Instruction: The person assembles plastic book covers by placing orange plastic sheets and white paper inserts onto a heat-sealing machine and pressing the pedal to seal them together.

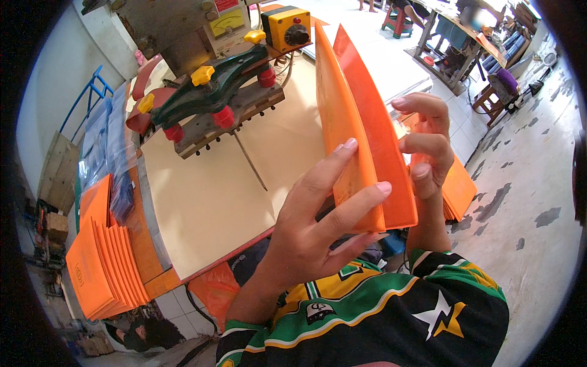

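Observation:
An orange plastic folder (344, 131) stands upright in front of me, its two covers parted at the top like a V. My left hand (309, 226) grips it by the lower left, with fingertips against the outer face of the left cover. The thumb is not clearly seen. Beside the right cover is my right hand (433, 144), its fingers bent and apart with nothing between them. Whether its fingertips touch the cover's edge I cannot tell. Left of the folder lies a cream board (214, 196) under a press head (214, 92) with yellow knobs and red spacers.
A fanned stack of orange folders (113, 263) rests at the left, near clear plastic sheets (101, 147). More orange folders (458, 189) are beyond my right forearm. A yellow control box (284, 27) sits atop the press. A worktable (455, 30) and stools stand farther back.

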Action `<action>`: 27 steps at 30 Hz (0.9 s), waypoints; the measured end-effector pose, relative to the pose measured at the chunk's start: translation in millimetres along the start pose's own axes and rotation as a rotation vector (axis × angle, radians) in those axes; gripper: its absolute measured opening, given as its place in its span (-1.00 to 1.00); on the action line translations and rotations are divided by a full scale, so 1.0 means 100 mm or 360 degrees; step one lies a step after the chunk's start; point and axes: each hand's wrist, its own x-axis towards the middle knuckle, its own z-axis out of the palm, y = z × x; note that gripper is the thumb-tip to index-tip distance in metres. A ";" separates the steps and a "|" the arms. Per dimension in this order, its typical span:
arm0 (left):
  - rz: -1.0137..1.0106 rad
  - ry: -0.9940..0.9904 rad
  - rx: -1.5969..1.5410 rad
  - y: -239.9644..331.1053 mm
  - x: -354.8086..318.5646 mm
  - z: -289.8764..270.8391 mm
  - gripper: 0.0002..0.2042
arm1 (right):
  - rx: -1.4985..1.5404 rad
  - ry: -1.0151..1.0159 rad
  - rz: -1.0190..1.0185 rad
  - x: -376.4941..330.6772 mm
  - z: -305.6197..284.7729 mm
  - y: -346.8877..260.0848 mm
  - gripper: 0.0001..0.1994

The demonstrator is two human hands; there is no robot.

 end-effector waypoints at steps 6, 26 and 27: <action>-0.0040 0.0062 -0.0088 -0.04 -0.07 0.00 -0.42 | 0.0257 0.0465 0.0591 -0.19 -0.04 -0.01 -0.49; 0.0009 0.0016 -0.0274 0.04 -0.27 0.20 -0.44 | 0.0830 0.0558 0.1955 -0.37 -1.04 -0.29 -0.33; -0.0009 0.0040 -0.0278 0.05 -0.30 0.22 -0.43 | 0.0830 0.0558 0.1955 -0.37 -1.10 -0.31 -0.33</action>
